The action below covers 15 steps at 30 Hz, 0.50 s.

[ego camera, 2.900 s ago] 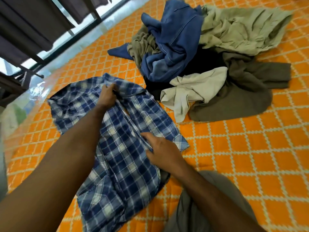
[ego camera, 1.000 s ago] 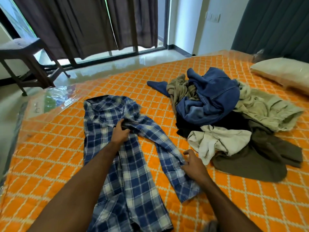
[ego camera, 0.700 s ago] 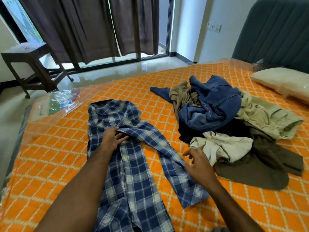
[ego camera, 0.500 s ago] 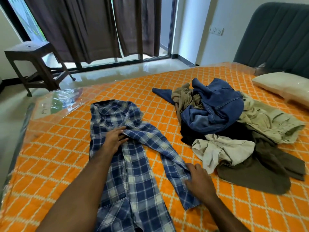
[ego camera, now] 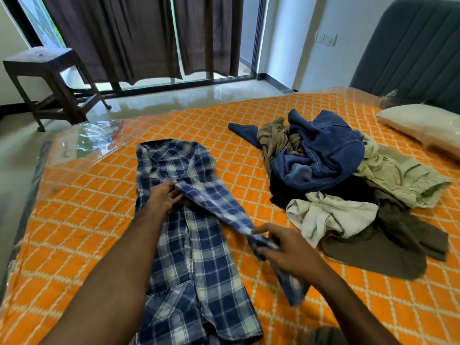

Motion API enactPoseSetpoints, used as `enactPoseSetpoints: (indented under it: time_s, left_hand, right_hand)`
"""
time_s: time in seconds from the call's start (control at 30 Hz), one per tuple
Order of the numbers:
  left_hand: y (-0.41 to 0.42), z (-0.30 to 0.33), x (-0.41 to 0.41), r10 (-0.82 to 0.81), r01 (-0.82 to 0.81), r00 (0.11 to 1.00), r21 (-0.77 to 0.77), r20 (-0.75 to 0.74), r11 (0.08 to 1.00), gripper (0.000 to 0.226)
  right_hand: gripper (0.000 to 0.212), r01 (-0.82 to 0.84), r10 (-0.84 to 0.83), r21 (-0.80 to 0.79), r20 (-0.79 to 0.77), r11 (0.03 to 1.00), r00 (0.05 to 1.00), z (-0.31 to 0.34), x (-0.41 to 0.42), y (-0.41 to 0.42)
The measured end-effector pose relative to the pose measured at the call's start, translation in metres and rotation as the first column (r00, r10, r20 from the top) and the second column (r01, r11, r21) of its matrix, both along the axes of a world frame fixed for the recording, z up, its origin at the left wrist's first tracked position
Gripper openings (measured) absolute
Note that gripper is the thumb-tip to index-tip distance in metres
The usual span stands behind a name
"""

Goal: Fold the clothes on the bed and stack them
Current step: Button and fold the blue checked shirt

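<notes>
Bright daylight via window (ego camera: 219, 38) — glare on floor (ego camera: 174, 103), wide-angle edge warp, slight motion blur.

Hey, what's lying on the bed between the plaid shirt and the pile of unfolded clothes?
In the head view, only bare orange bedspread separates the plaid shirt from the clothes pile.
</notes>
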<state>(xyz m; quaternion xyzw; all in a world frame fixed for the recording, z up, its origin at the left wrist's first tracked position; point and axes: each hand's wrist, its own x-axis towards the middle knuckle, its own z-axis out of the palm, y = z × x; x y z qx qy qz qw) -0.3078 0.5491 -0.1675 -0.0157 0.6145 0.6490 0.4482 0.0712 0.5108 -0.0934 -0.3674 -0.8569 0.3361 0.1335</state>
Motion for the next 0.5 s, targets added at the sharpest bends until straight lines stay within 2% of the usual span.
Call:
enactPoseSetpoints:
  time_s: [0.13,0.17,0.3,0.4,0.47,0.5]
  left_hand:
    - [0.000,0.003,0.000,-0.032,0.029,0.997,-0.039,-0.068,0.999,0.012]
    - [0.000,0.004,0.001,-0.043,0.039,0.994,-0.043,-0.098,0.998,0.010]
    - [-0.006,0.003,-0.005,-0.100,0.067,0.962,-0.132,-0.256,0.989,0.026]
    - [-0.015,0.000,-0.015,-0.203,0.122,0.907,-0.231,-0.369,0.965,0.035]
    - [-0.018,0.001,-0.020,-0.310,0.198,0.856,-0.292,-0.414,0.936,0.032]
    - [-0.019,0.002,-0.021,-0.348,0.226,0.835,-0.311,-0.427,0.923,0.028]
  right_hand:
    - [0.039,-0.265,0.276,-0.105,0.110,0.958,0.955,0.008,-0.042,-0.048]
    - [0.041,-0.302,0.318,-0.126,0.130,0.945,0.939,0.006,-0.054,-0.059]
    - [0.052,-0.394,0.456,-0.300,0.173,0.868,0.873,-0.016,-0.087,-0.085]
    - [0.057,-0.420,0.542,-0.544,0.077,0.726,0.837,-0.035,-0.093,-0.083]
    - [0.050,-0.419,0.567,-0.690,-0.016,0.590,0.824,-0.039,-0.095,-0.067]
    - [0.044,-0.396,0.541,-0.725,-0.039,0.563,0.840,-0.041,-0.098,-0.052]
